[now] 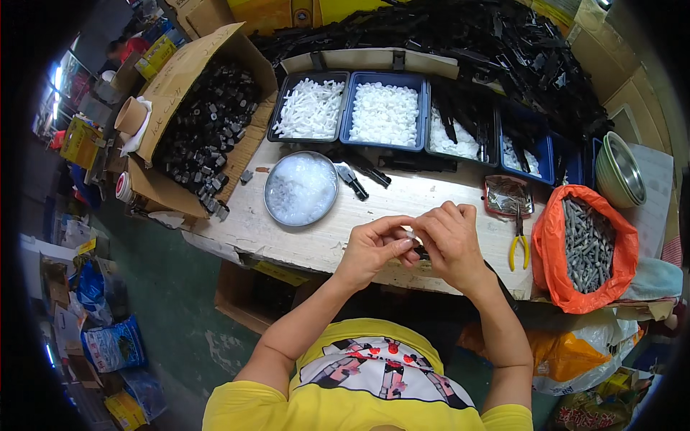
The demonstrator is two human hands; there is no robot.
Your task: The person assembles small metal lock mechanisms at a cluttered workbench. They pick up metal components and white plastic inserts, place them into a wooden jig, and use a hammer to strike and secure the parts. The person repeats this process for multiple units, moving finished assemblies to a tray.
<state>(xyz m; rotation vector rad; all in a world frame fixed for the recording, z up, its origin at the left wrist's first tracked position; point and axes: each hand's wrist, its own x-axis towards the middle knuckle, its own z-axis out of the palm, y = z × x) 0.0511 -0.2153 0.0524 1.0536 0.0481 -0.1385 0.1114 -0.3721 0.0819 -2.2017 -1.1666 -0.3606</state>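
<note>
Close together above the table's front edge, my two hands meet at a small whitish piece [410,234], too covered by fingers to name. My left hand [375,248] pinches it between thumb and forefinger. My right hand [454,241] is closed at the same spot, its fingertips touching the piece. A bit of something black shows just under the right fingers. Left of the hands stands a round metal dish [300,219] of small translucent parts. Beyond it lie black plastic parts [353,181] on the pale worktable [424,194].
Blue trays [384,75] of white plastic parts line the back, before a heap of black parts [503,50]. A cardboard box [244,136] of black blocks sits left. At right are yellow-handled pliers [518,248], a red tray [509,195], an orange bag [549,251] of grey pieces and stacked bowls [619,172].
</note>
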